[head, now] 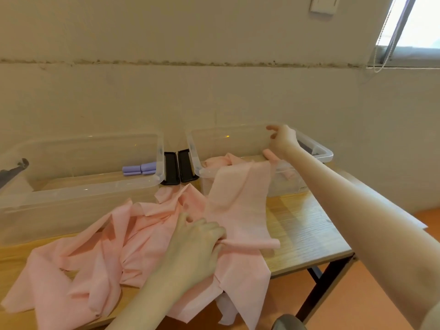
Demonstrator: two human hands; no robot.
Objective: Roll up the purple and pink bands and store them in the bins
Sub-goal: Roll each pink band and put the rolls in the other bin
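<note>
A: Where are the pink bands (142, 246)?

B: Most lie in a loose heap on the desk (307, 232), spread from about 8 o'clock toward the centre, with some ends hanging over the near edge at 6 o'clock. One strip (238, 201) runs from the heap up at 1 o'clock and over the front rim of the right bin (326, 156).

A: And the hands?

B: The left hand (197, 241) rests on the heap near the centre. Its grip is closed: the fingers curl round a small rolled end (257, 242) of that strip, the roll sticking out toward 3 o'clock. The right hand (283, 141) is stretched out at 1 o'clock above the right bin. Its fingers are pinched on the far end of the same strip at the bin's rim, with the forefinger sticking out to the left.

A: Anything inside the bins?

B: The right bin holds some crumpled pink band (219, 160) at its left side. The left bin (78, 186), at 10 o'clock, has a few purple rolls (140, 169) lying in its right corner. Both bins are clear plastic and stand side by side against the wall, with black latches (179, 171) between them.

A: Is the strip taut?

B: It sags a little between the two hands; I can't tell more than that.
</note>
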